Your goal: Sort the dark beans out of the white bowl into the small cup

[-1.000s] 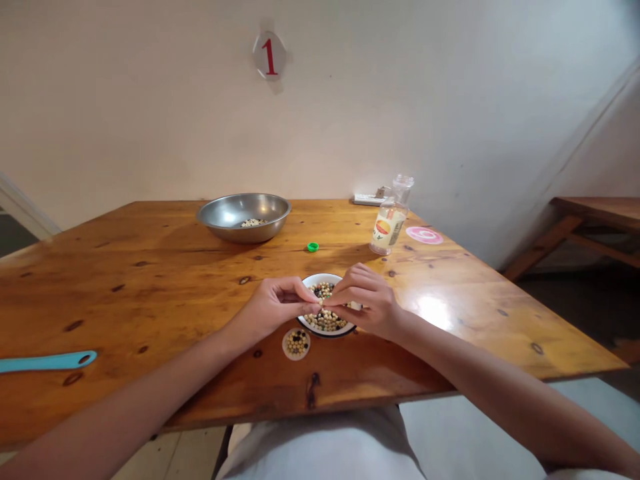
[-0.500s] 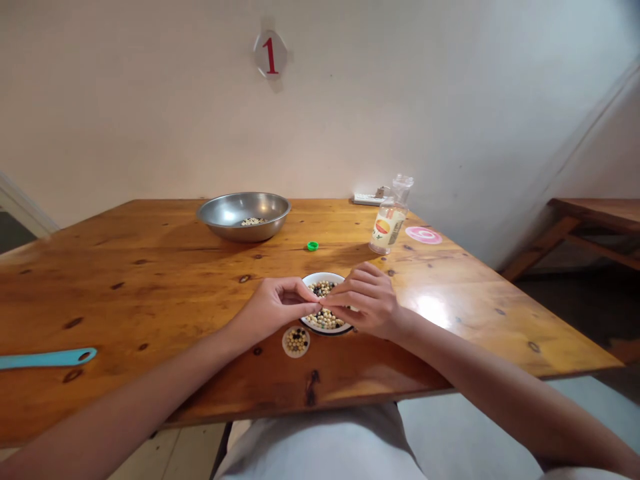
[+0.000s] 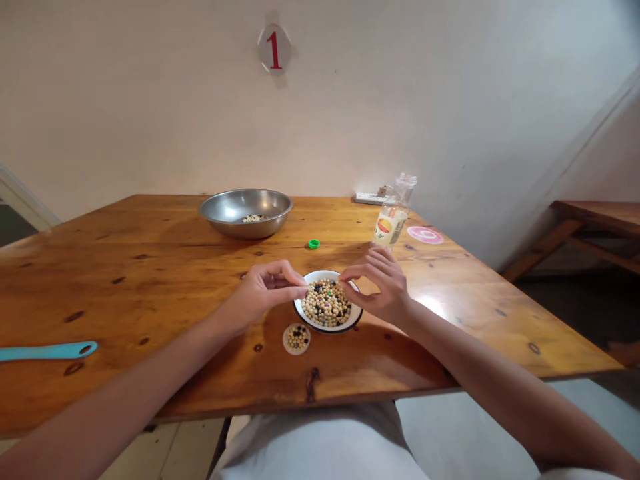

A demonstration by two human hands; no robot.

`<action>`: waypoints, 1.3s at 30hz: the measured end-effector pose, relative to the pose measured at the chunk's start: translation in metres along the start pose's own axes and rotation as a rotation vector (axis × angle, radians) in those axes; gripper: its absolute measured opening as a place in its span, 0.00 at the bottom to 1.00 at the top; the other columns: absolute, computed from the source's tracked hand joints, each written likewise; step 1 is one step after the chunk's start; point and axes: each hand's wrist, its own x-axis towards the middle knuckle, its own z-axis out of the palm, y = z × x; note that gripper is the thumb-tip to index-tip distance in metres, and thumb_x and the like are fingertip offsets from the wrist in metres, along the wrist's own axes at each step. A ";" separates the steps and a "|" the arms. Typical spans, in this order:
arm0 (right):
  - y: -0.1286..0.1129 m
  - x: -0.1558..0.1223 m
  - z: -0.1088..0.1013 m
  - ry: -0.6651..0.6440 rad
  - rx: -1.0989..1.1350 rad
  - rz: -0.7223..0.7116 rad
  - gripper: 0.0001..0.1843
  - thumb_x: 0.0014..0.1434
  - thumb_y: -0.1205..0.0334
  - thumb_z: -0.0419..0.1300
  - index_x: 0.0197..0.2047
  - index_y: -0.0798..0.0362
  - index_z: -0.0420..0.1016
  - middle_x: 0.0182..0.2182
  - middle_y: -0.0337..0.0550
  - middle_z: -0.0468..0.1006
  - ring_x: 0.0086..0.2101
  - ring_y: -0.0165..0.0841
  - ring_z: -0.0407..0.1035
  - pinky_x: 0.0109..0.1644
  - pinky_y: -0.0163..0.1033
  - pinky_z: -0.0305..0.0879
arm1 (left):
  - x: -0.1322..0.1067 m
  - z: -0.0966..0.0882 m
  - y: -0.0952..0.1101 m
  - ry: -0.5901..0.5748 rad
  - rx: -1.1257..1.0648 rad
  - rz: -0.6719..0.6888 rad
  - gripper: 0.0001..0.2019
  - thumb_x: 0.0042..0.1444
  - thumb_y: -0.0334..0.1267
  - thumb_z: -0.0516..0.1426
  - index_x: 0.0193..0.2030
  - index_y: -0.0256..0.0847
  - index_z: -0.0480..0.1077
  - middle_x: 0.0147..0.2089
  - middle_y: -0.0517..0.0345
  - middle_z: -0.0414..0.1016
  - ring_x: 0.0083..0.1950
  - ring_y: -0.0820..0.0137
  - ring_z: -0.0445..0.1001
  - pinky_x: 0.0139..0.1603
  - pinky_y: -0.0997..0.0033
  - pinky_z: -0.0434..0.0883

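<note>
A white enamel bowl (image 3: pixel 323 274) with a dark rim stands in front of me, full of small round cream and black beans (image 3: pixel 327 307) with a few green and purple bits. At its left rim is my left hand (image 3: pixel 275 287), thumb and forefinger pinched together; anything between them is too small to make out. Over the right rim my right hand (image 3: pixel 377 280) has thumb and forefinger tips close together, and whatever they hold cannot be seen. A small shallow round dish (image 3: pixel 285 343) with similar beans lies just nearer to me, left of the bowl.
Farther back stand a steel basin (image 3: pixel 235 229) with some beans, a green bottle cap (image 3: pixel 314 245) and a clear labelled bottle (image 3: pixel 391 223). A power strip (image 3: pixel 370 199) lies by the wall, a pink sticker (image 3: pixel 425 235) at right, a blue handle (image 3: pixel 47 351) at left.
My hands, which met fingertip to fingertip over the bowl, have drawn apart to its left and right sides. More of the beans is uncovered now.
</note>
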 end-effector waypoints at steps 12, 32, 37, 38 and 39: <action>-0.010 0.002 0.007 -0.316 0.269 0.228 0.13 0.65 0.57 0.51 0.37 0.53 0.74 0.31 0.44 0.77 0.33 0.34 0.67 0.39 0.41 0.59 | 0.000 0.007 -0.013 -0.049 0.068 0.043 0.08 0.43 0.36 0.65 0.25 0.37 0.70 0.29 0.60 0.76 0.33 0.72 0.73 0.37 0.74 0.71; -0.015 0.002 0.006 -0.332 0.528 0.566 0.10 0.59 0.61 0.58 0.27 0.54 0.70 0.25 0.39 0.74 0.28 0.28 0.67 0.34 0.33 0.61 | 0.002 0.001 -0.017 0.054 -0.095 0.159 0.09 0.43 0.32 0.66 0.28 0.38 0.70 0.30 0.62 0.74 0.33 0.76 0.72 0.37 0.77 0.70; -0.017 0.002 0.007 -0.273 0.442 0.422 0.09 0.57 0.64 0.59 0.26 0.54 0.69 0.23 0.38 0.73 0.27 0.28 0.65 0.35 0.34 0.62 | 0.002 0.004 -0.018 0.048 -0.077 0.148 0.09 0.43 0.33 0.66 0.28 0.38 0.69 0.30 0.62 0.73 0.33 0.75 0.72 0.37 0.76 0.70; -0.017 0.002 0.007 -0.264 0.425 0.397 0.09 0.57 0.64 0.59 0.26 0.53 0.69 0.23 0.38 0.73 0.27 0.29 0.65 0.36 0.35 0.62 | 0.002 0.005 -0.018 0.051 -0.068 0.146 0.09 0.43 0.32 0.66 0.28 0.38 0.69 0.30 0.62 0.73 0.33 0.75 0.72 0.37 0.76 0.70; -0.017 0.002 0.008 -0.256 0.408 0.374 0.09 0.57 0.64 0.59 0.25 0.53 0.68 0.23 0.38 0.73 0.27 0.29 0.65 0.37 0.36 0.63 | 0.001 0.006 -0.017 0.059 -0.063 0.144 0.10 0.42 0.32 0.66 0.29 0.38 0.68 0.30 0.63 0.72 0.33 0.75 0.72 0.38 0.76 0.70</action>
